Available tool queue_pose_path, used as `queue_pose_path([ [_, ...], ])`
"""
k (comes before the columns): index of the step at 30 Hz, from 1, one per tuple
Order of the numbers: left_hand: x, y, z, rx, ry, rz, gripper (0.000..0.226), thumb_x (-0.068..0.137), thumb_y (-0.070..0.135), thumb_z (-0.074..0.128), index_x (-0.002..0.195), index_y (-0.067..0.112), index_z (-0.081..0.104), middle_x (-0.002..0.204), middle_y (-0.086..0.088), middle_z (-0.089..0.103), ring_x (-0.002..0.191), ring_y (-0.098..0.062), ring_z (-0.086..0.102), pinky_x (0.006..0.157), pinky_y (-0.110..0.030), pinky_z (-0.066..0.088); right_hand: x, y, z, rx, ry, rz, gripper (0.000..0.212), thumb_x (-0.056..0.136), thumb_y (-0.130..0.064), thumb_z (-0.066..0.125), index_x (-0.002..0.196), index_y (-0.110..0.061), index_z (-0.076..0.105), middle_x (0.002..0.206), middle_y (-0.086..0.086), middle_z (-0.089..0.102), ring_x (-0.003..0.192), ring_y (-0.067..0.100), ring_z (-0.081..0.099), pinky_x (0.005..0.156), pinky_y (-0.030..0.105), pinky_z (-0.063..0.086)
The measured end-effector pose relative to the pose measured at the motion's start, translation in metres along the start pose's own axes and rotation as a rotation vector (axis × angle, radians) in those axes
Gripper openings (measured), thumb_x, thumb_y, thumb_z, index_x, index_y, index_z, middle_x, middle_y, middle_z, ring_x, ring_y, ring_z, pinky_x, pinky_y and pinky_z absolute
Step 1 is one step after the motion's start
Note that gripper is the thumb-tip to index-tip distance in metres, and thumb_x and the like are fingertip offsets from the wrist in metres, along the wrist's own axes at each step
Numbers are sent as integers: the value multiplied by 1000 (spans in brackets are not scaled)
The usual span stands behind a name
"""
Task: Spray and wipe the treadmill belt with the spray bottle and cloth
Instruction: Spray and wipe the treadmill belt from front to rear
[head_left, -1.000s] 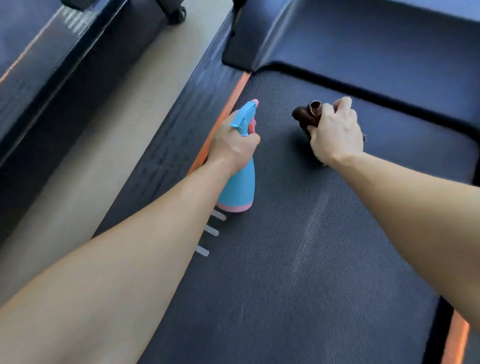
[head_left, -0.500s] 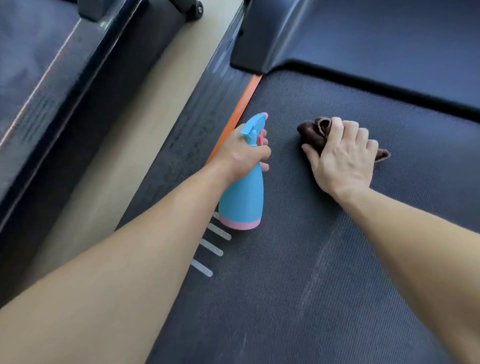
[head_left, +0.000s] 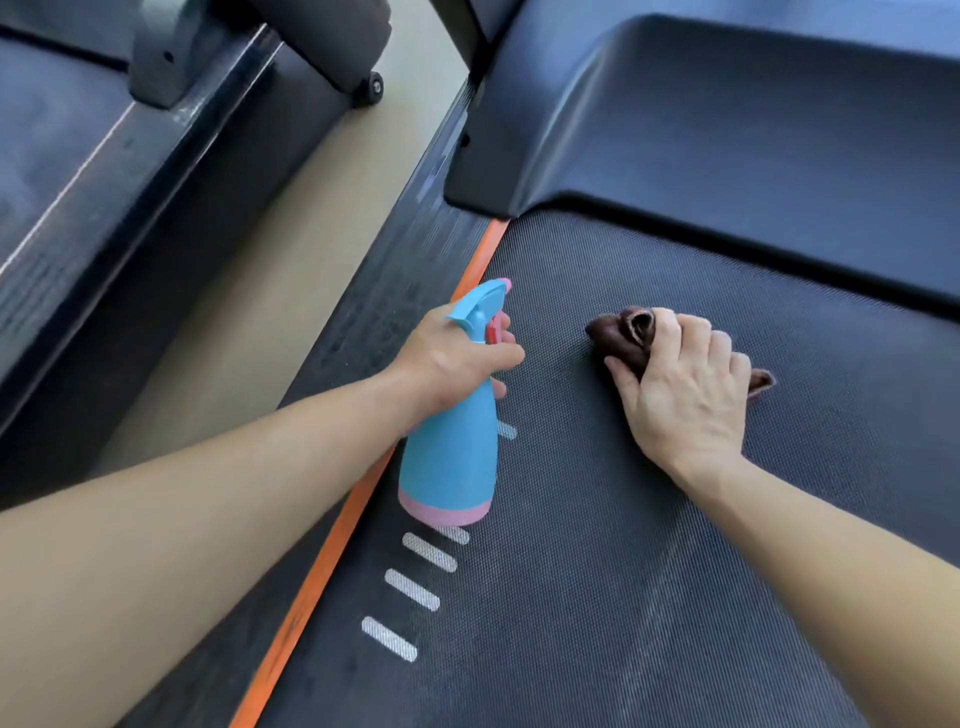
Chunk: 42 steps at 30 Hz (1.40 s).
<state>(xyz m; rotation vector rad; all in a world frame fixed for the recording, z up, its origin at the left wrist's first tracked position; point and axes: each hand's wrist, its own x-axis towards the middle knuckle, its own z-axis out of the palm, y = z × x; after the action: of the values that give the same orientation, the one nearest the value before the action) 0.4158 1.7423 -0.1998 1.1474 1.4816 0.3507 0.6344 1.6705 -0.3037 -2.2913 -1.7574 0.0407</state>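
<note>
Head camera view, looking down at a dark grey textured treadmill belt (head_left: 597, 571). The left hand (head_left: 457, 358) gripped the neck of a light blue plastic spray bottle (head_left: 452, 457) with a pink base, fingers wrapped round it and one on the pink trigger. The bottle leaned over the belt's left edge, nozzle pointing away from the person; whether its base touched the belt could not be told. The right hand (head_left: 685, 395) pressed a crumpled dark brown cloth (head_left: 623, 332) onto the belt near its far end, fingers curled over the bundle, with cloth showing on both sides of the hand. An orange strip (head_left: 322, 571) bordered the belt on the left, beside short white dashes (head_left: 410, 590). A dark moulded motor cover (head_left: 727, 130) lay beyond the cloth.
</note>
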Motion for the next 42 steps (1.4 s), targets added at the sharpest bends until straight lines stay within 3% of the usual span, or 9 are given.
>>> queue_pose_path([
  [7,-9,-8,-6,89,-46,-29,44,87,25,81,129,34,68,105,1,72,64,-16,74,63,-23,58,-1,-6,0,-4,26,56,58,92,-48,59,134,-10,48,123,15,52,102,39,49,86,52,39],
  [12,-12,-18,0,160,34,-43,34,86,30,80,114,12,71,84,5,62,61,-13,76,69,-31,57,-1,-4,-2,29,61,45,56,92,-47,60,133,-10,50,124,15,53,103,39,49,85,51,40],
  [15,-12,-19,-6,59,53,-51,21,89,24,78,107,34,72,93,4,63,63,-15,76,58,-20,54,-1,-5,-4,36,49,52,56,93,-48,57,134,-10,50,124,16,53,104,39,49,86,51,40],
  [18,-13,-19,-13,-39,80,-28,42,92,15,75,116,48,68,111,-4,72,70,-21,78,54,-16,53,6,-12,-5,68,51,52,56,94,-47,55,135,-8,50,124,17,53,104,40,49,87,52,41],
  [23,-6,-18,-21,30,148,-55,9,90,25,78,95,26,70,87,2,69,54,-10,74,46,-16,50,42,-45,-6,146,77,19,55,97,-45,55,137,-8,49,124,16,52,107,39,49,91,51,40],
  [26,-3,-18,-25,83,127,-82,24,90,29,78,105,12,69,84,4,70,57,-10,76,52,-19,49,67,-59,-6,198,91,122,55,99,-45,52,139,-9,46,128,16,50,113,38,47,95,49,38],
  [31,-10,-21,-37,40,55,-34,33,89,22,77,120,34,71,108,2,77,71,-21,81,74,-31,60,117,-69,-5,252,89,178,54,99,-46,53,142,-14,42,132,13,49,117,35,46,99,44,37],
  [37,-13,-28,-48,14,9,-13,44,91,20,77,111,58,69,110,4,77,69,-24,79,87,-42,61,127,-84,15,105,-55,-105,46,96,-49,56,134,-23,51,127,11,51,111,38,47,90,52,47],
  [42,-13,-26,-53,10,6,-34,34,87,24,79,114,44,71,109,3,78,68,-23,79,88,-46,63,55,-80,14,99,-59,-407,41,93,-44,57,128,-22,56,116,10,54,95,35,51,79,50,50],
])
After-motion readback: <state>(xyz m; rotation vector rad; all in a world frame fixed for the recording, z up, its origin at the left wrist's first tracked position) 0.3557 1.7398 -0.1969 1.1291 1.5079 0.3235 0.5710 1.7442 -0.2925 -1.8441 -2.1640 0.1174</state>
